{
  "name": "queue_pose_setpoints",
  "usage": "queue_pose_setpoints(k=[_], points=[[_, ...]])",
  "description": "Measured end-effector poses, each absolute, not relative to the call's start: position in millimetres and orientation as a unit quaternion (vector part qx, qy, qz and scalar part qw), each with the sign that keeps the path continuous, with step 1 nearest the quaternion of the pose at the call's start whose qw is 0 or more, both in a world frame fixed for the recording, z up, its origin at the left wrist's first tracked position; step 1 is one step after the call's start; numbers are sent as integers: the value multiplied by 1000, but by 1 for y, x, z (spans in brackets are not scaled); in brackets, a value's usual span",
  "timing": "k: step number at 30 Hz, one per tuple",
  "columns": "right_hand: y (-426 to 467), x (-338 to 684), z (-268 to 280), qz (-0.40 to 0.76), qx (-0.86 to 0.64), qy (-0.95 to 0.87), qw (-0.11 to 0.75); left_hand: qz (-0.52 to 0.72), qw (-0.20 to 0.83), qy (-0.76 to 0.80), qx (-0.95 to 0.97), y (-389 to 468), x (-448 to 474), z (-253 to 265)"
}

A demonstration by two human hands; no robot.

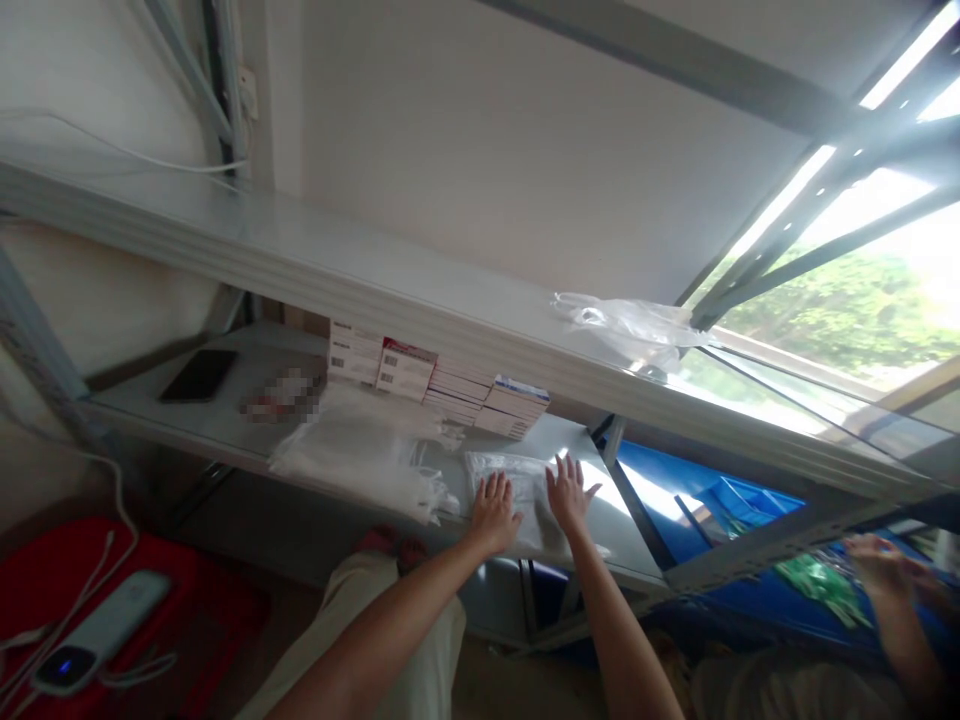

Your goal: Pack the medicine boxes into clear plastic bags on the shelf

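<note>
A clear plastic bag (531,492) lies flat on the lower grey shelf (559,437). My left hand (495,513) rests on the left part of this bag, palm down with its fingers stretched out. Over the bag's right edge lies my right hand (568,493), its fingers spread and the thumb pointing right. Neither hand grips anything. Just left of my left hand sits a pile of translucent plastic bags (360,450), overhanging the shelf's front edge a little.
Behind the bags stand several stacked small boxes (457,388). A dark phone (200,376) lies at the shelf's left. Another clear bag (637,325) is on the upper shelf. A power bank (105,630) rests on a red stool (67,545). At right shows another person's hand (877,565).
</note>
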State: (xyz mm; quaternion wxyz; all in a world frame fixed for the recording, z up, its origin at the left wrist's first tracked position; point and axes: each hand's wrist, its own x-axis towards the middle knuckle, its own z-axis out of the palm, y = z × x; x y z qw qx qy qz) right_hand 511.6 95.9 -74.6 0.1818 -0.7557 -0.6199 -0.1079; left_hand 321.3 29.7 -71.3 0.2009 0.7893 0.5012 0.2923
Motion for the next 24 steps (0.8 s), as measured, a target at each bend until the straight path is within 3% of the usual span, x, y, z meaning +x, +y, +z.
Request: queue_pose_setpoints(k=[3,8,12,16,24], points=[[104,483,-65,-118,-677,-693,219,449,226,488,713,16,316,-54],[132,434,-58,34,-573,-809,129,626,302,470,544,-31,300,-47],[153,412,-54,101,-570,-808,115,622,424,477,454,-77,291,-94],[164,409,-49,163,-546,-815,101,605,421,607,297,-97,300,-141],[156,426,-36,213,-519,-816,140,532,622,536,205,-63,302,-122]])
